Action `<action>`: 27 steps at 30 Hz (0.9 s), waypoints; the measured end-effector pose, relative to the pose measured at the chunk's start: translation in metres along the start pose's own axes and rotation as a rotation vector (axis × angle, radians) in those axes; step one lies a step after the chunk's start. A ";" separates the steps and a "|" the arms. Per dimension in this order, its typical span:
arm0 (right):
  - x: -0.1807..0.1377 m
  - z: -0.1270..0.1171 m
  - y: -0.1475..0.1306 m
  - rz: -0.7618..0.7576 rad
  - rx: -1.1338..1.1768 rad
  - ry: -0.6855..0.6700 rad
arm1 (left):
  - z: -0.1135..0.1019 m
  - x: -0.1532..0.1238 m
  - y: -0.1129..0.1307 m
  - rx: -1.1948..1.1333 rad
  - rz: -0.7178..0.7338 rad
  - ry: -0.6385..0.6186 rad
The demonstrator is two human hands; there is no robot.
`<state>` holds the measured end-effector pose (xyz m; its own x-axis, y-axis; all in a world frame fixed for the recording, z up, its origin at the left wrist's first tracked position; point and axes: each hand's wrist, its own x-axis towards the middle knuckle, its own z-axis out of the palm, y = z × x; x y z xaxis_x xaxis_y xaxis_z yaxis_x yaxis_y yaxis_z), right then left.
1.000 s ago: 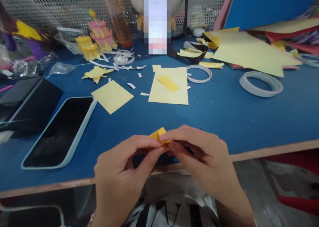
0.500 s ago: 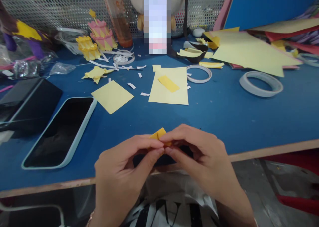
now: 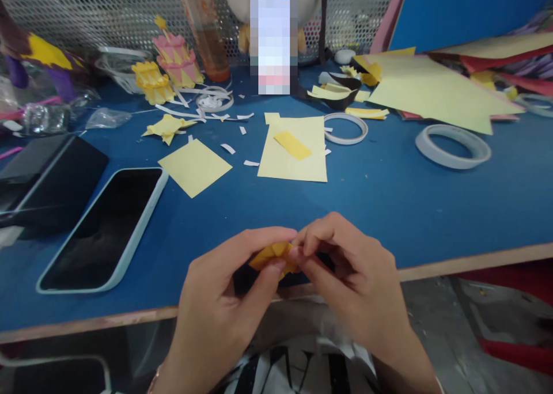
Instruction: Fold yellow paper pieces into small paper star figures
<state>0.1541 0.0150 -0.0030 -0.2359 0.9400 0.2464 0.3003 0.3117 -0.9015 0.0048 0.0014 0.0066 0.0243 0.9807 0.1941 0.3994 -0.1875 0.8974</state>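
A small piece of folded yellow paper (image 3: 268, 257) is held between both hands, just above the table's front edge. My left hand (image 3: 231, 287) pinches it with the thumb on the near face and the fingers behind. The thumb and index finger of my right hand (image 3: 352, 276) close on its right end, which they partly cover. Farther back lie a pale yellow paper square (image 3: 194, 168) and a larger pale yellow sheet (image 3: 270, 158) bearing a small darker yellow strip (image 3: 292, 145).
A phone (image 3: 103, 233) and a black box (image 3: 52, 181) occupy the left. Tape rolls (image 3: 453, 147) (image 3: 346, 129), a paper star (image 3: 168, 128), white scraps and small pink and yellow paper cakes (image 3: 153, 84) stand behind. Coloured sheets (image 3: 440, 88) are piled at back right.
The folded paper has been turned and lowered slightly, so more of its creased near face shows. My left hand has shifted right, and my right fingers have moved to its right end.
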 end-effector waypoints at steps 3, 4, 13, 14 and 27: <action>0.001 0.000 -0.001 -0.042 -0.024 0.020 | 0.000 0.001 0.000 0.011 -0.020 -0.005; 0.001 0.000 -0.001 -0.068 -0.022 0.022 | 0.000 0.001 0.000 0.014 -0.026 0.022; 0.003 -0.001 -0.007 -0.086 -0.029 -0.003 | 0.002 -0.002 0.002 -0.042 -0.079 0.104; 0.003 -0.002 -0.008 -0.072 -0.029 0.005 | 0.002 -0.002 0.001 -0.051 -0.074 0.101; 0.009 -0.008 -0.007 0.174 0.364 -0.095 | 0.001 -0.003 0.000 -0.170 -0.053 0.091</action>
<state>0.1572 0.0221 0.0082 -0.2996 0.9521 0.0611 0.0005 0.0643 -0.9979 0.0055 -0.0014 0.0052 -0.0790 0.9817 0.1733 0.2371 -0.1504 0.9598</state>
